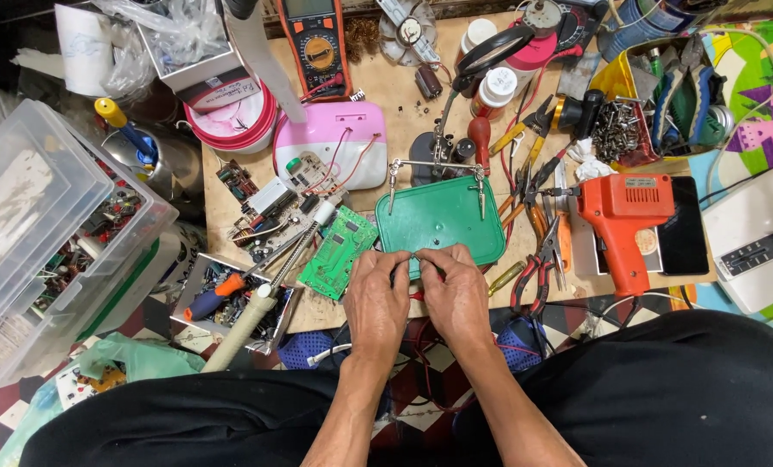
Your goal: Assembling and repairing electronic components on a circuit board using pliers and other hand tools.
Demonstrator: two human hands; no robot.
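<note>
At near edge of cluttered wooden bench (404, 86), head view: left hand (378, 298) and right hand (456, 294) meet knuckle to knuckle, fingertips pinched together over front rim of green plastic lid (443, 220), square with rounded corners, matte. Whatever is pinched too small to tell. Green circuit board (339, 251) lies just left of left hand. Orange soldering gun (624, 216), glossy, well right. Red-handled pliers (538, 268) beside right hand.

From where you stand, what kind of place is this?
Probably an electronics repair bench: a multimeter, loose circuit boards and an orange soldering gun crowd the table, with pliers nearby.
</note>
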